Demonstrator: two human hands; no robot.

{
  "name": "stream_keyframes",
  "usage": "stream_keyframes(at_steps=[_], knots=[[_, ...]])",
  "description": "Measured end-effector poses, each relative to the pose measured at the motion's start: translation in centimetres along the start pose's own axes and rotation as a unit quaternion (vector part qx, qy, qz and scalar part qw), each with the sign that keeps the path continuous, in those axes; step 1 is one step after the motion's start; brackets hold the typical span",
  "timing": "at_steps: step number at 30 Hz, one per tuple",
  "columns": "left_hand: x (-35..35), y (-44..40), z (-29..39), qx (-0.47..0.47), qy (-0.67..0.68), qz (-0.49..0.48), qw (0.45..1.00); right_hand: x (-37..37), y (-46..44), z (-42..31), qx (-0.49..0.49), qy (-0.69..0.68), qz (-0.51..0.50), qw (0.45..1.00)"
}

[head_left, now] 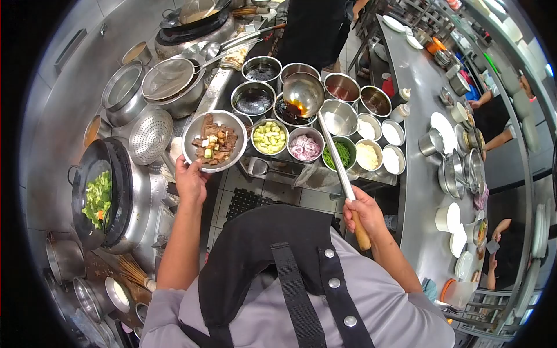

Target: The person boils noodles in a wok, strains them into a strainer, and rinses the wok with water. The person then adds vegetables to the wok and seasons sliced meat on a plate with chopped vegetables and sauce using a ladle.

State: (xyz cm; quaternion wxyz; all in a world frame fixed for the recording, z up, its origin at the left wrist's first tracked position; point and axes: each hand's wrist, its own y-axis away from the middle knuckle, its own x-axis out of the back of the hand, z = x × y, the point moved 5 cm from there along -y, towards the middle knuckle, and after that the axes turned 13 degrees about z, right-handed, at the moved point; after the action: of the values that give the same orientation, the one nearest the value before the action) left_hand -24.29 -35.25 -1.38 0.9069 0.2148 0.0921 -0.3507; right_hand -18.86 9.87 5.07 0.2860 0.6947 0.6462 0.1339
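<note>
My left hand [192, 181] grips the near rim of a steel bowl [189, 152] that holds browned meat pieces [224, 139] with bits of scallion. In my right hand [364, 212] is the wooden handle of a long ladle [307, 87]. The ladle's bowl is over a pot of dark sauce [284, 110], with some brown liquid showing in it. Close by stand containers of cut green vegetable [270, 137], sliced shallots [306, 145], chopped green herbs [341, 153] and a pale minced ingredient [367, 156].
At the left a wok [87, 226] holds green leafy vegetables, below a perforated skimmer [151, 137]. Strainers [168, 79] rest on pots behind it. A long steel counter [415, 87] with dishes runs along the right. A person in a black apron [313, 29] stands ahead; others are at the far right.
</note>
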Motion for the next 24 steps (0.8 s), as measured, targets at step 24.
stream_keyframes(at_steps=[24], knots=[[-17.7, 5.6, -2.9, 0.04, 0.006, -0.133, 0.99, 1.1, 10.7, 2.9, 0.065, -0.059, -0.064, 0.994]])
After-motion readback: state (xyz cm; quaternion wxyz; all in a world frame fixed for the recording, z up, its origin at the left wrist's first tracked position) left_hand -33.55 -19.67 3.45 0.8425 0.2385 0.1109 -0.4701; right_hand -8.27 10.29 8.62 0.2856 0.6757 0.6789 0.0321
